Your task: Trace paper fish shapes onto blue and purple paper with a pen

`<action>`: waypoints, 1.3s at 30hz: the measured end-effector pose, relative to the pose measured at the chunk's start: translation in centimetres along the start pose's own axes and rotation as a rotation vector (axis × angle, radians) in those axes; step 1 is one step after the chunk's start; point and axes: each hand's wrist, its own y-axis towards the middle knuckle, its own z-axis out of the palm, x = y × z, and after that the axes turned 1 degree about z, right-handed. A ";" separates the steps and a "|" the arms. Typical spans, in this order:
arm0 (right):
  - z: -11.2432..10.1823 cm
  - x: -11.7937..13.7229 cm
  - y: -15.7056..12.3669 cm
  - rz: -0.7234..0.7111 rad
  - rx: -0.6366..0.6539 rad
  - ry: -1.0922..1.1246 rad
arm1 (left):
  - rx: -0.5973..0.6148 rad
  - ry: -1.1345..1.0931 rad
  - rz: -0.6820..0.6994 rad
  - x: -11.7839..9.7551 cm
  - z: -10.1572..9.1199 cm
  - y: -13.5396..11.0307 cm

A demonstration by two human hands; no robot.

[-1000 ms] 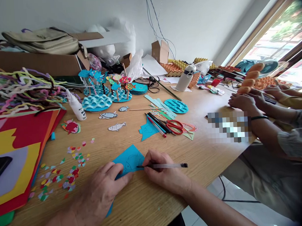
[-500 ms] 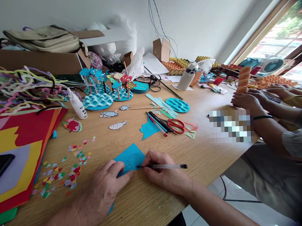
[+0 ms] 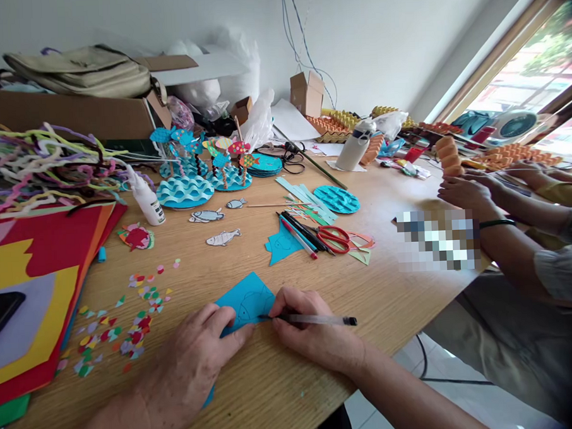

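A piece of blue paper (image 3: 246, 296) with a fish outline drawn on it lies near the front edge of the wooden table (image 3: 284, 391). My left hand (image 3: 197, 357) rests flat on its lower part, fingers spread, pinning it down. My right hand (image 3: 310, 330) pinches a clear pen (image 3: 314, 319) whose tip touches the paper at the drawing.
Red-handled scissors (image 3: 333, 236), pens (image 3: 300, 234) and blue cut-outs lie mid-table. A glue bottle (image 3: 145, 198), paper fish (image 3: 223, 238), confetti scraps (image 3: 115, 323), coloured sheets (image 3: 33, 282) and pipe cleaners (image 3: 37, 165) lie left. Another person's hands (image 3: 465, 191) work on orange folded paper at right.
My hands and the pen stay almost still on the blue paper. The other person's orange paper piece has tilted and sunk a little at the right.
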 end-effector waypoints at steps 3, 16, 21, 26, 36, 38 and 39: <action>0.1 -0.1 0.0 0.000 -0.009 -0.012 | -0.028 -0.007 0.014 0.1 0.2 0.0; 0.0 -0.2 -0.1 0.023 -0.045 -0.022 | -0.039 0.027 0.028 0.2 0.1 -0.2; 0.0 -0.2 -0.1 0.039 -0.062 -0.022 | -0.025 0.023 0.023 0.2 0.0 -0.2; -0.1 0.0 -0.1 0.052 -0.074 -0.034 | -0.057 0.034 0.026 0.2 0.2 -0.2; -0.2 -0.1 0.0 0.060 -0.086 -0.027 | -0.047 0.013 0.043 0.3 0.2 -0.1; -0.2 -0.1 0.0 0.061 -0.082 -0.026 | -0.049 0.015 0.040 0.3 0.2 -0.1; -0.2 -0.1 -0.1 0.062 -0.082 -0.028 | -0.052 0.017 0.040 0.3 0.3 -0.1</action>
